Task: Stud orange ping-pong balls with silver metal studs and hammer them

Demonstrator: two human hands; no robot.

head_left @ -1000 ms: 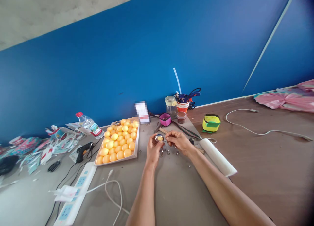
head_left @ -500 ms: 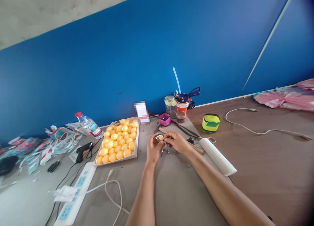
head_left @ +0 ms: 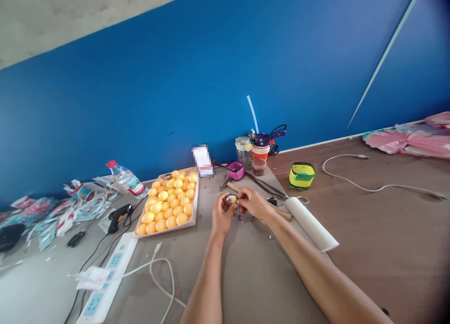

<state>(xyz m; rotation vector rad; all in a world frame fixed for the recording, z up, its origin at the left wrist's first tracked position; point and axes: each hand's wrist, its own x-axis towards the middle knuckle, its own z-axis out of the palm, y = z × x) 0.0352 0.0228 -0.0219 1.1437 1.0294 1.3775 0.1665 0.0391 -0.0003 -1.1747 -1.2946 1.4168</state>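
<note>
My left hand [head_left: 222, 214] is closed around a ball [head_left: 231, 199] covered partly in shiny silver pieces, with a yellow-orange patch showing. My right hand [head_left: 251, 204] pinches at the ball's right side; whatever is between its fingertips is too small to make out. Several small shiny metal bits [head_left: 240, 217] lie on the grey table just below the hands. Left of them, a shallow box [head_left: 194, 211] holds many orange table tennis balls [head_left: 171, 199], with one darker, shiny ball at its back edge.
Behind my hands are a purple container [head_left: 235, 170], a lidded jar [head_left: 243, 151] and a cup of tools [head_left: 260, 151]. A white roll [head_left: 311, 224] lies to the right, near a yellow-green container [head_left: 302, 176]. A power strip [head_left: 107, 277], glue gun [head_left: 117, 218] and bottle [head_left: 129, 180] are left.
The ball has turned slightly in my left hand and moved a little right. My right hand stays close against it, shifted slightly.
</note>
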